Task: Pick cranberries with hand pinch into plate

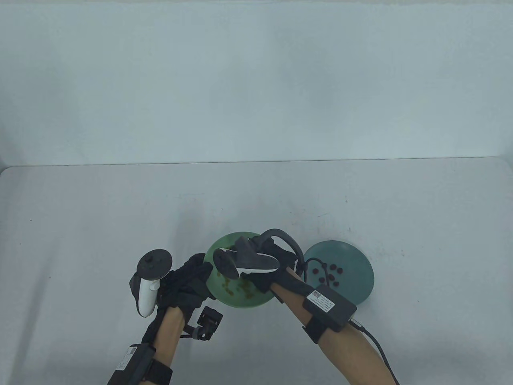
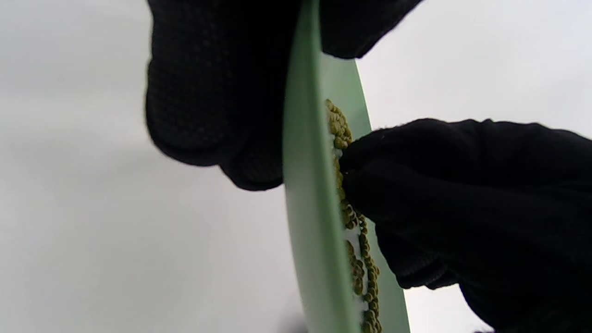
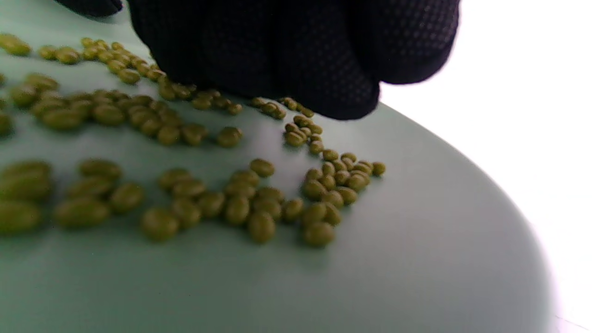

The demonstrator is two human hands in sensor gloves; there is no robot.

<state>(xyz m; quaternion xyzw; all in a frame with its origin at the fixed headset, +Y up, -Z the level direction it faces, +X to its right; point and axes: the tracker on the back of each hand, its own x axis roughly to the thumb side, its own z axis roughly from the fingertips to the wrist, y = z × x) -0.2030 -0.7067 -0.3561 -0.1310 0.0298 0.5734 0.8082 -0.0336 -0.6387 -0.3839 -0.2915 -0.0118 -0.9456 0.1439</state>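
Writing: white labels with small print sit on the black packs strapped to both forearms; none of it can be read.

Light green plate (image 1: 236, 301): round, smooth, shallow, matte; near centre of the table (image 1: 100, 224). It carries many small olive-green oval beans (image 3: 259, 203), scattered in clusters. Much of it is covered by the hands and trackers in the table view.

Teal plate (image 1: 356, 276): round, smooth, just right of the green one. It holds the cranberries (image 1: 328, 275), a loose group of small dark red pieces on its left part.

Left hand (image 1: 188, 280): black knit glove with a dotted texture. It grips the green plate's left rim, fingers (image 2: 208, 92) under the outside and the thumb over the edge, as the left wrist view shows.

Right hand (image 1: 266, 268): same glove, largely hidden under its white and grey tracker in the table view. Its fingers (image 3: 296, 60) are bunched together, tips down among the beans on the green plate. Whether anything is pinched between them cannot be told.

The table is pale grey and plain, with faint specks.
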